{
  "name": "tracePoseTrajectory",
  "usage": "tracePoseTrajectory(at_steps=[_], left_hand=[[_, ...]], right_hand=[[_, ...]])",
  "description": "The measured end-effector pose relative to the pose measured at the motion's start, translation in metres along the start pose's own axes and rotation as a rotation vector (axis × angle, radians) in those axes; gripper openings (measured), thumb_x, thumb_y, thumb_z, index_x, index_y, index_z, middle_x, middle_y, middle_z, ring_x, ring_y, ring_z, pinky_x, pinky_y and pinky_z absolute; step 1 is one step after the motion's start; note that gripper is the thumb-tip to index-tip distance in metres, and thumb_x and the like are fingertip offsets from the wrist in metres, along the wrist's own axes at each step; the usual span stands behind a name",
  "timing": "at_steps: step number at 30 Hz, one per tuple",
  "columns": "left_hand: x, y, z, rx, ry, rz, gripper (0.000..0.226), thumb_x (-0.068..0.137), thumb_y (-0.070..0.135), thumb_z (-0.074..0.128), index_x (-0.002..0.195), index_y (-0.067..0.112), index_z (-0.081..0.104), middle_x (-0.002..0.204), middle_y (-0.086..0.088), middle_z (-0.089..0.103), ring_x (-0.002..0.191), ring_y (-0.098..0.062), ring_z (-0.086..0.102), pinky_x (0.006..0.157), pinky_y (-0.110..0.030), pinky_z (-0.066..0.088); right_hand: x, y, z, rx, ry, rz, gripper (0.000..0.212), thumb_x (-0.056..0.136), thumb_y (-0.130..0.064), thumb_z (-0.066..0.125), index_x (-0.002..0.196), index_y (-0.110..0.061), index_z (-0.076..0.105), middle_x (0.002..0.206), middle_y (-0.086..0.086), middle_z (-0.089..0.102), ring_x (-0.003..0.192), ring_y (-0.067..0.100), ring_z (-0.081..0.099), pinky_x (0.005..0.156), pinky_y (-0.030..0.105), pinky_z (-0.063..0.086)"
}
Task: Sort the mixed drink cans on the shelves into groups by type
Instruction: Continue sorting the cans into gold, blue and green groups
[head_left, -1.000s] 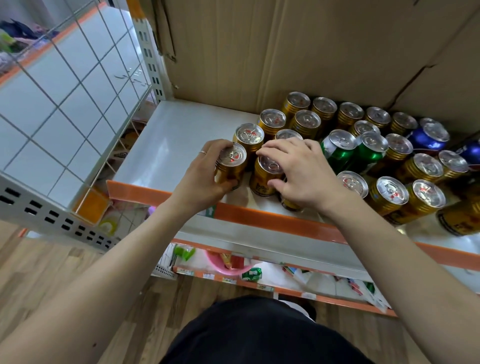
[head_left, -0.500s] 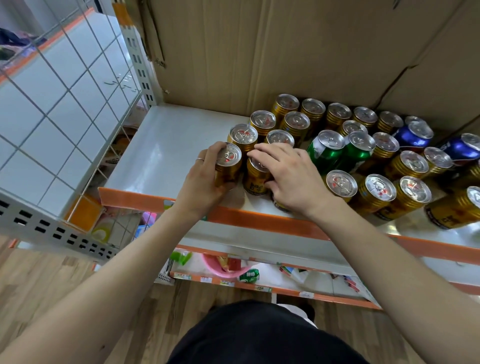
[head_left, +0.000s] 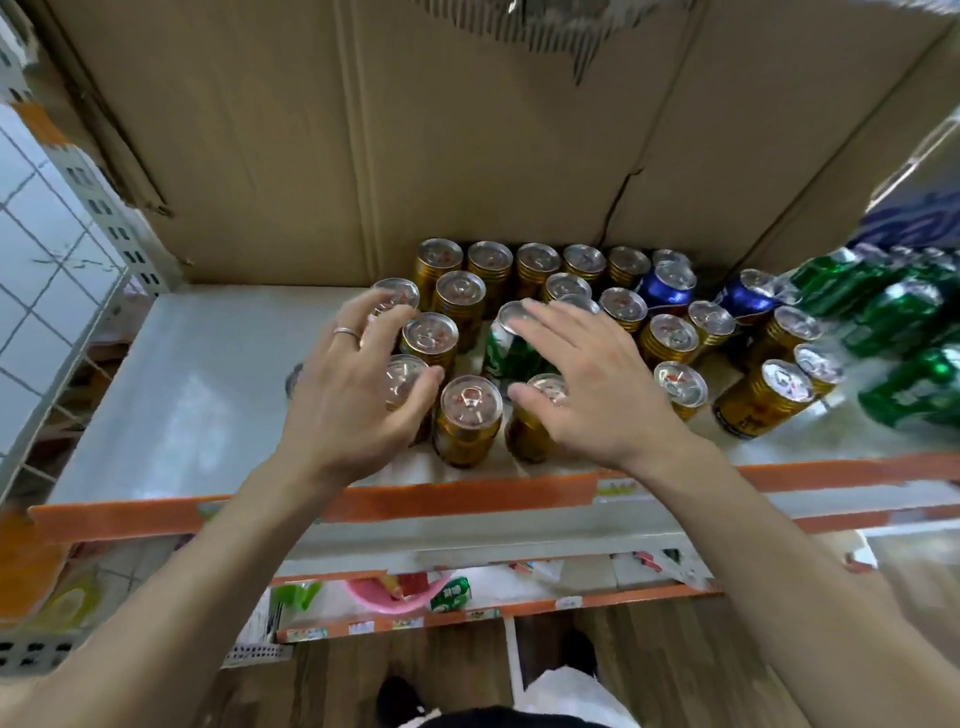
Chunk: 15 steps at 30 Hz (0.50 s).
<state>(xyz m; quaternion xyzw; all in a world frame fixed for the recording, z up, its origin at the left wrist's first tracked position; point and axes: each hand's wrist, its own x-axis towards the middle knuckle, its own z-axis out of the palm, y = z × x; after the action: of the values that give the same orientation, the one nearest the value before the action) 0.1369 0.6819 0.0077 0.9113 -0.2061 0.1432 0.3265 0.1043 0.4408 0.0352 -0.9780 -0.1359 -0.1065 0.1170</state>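
Both hands are over the shelf (head_left: 197, 395), near its front edge, fingers spread and holding nothing. The left hand (head_left: 358, 395) hovers wide over the gold cans at the left of the cluster, its fingertips above one lid. The right hand (head_left: 587, 384) hangs just as wide over a gold can at the front and a green can (head_left: 506, 348) that sits in among the gold ones.

That's the risk right here: the front gold can (head_left: 470, 421) stands close to the orange lip, and a loose sweep from either hand could tip it off the front edge. The cans look packed lid to lid, so pulling the green one out may knock its neighbours over like skittles.

Further back, gold cans run along the rear edge against the cardboard backing (head_left: 467, 145), with two blue cans (head_left: 665, 286) mixed in on the right. Towards the far right corner, more green cans (head_left: 904, 322) lie blurred; whether they stand or have toppled, I cannot tell.
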Motion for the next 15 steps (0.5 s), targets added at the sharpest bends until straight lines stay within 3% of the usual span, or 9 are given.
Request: tracePoseTrajectory(at_steps=[7,15], left_hand=[[0.017,0.067,0.034,0.087,-0.074,0.064,0.065,0.087,0.057,0.049,0.139,0.018,0.049,0.149,-0.002,0.04,0.135,-0.026,0.04,0.106,-0.046,0.042],[0.02,0.148,0.092,0.154,-0.152,0.056,0.069,0.086,0.061,0.041,0.139,0.018,0.05,0.15,-0.005,0.041,0.137,-0.029,0.038,0.109,-0.05,0.04]], right_hand=[[-0.038,0.067,-0.036,0.031,0.04,0.121,0.064,0.09,-0.049,0.055,0.148,-0.027,0.041,0.156,-0.006,0.039,0.146,0.014,0.029,0.12,0.047,0.022],[-0.089,0.147,-0.062,0.071,0.061,0.143,0.061,0.09,-0.049,0.055,0.146,-0.029,0.043,0.153,-0.006,0.042,0.144,0.013,0.033,0.116,0.053,0.027]])
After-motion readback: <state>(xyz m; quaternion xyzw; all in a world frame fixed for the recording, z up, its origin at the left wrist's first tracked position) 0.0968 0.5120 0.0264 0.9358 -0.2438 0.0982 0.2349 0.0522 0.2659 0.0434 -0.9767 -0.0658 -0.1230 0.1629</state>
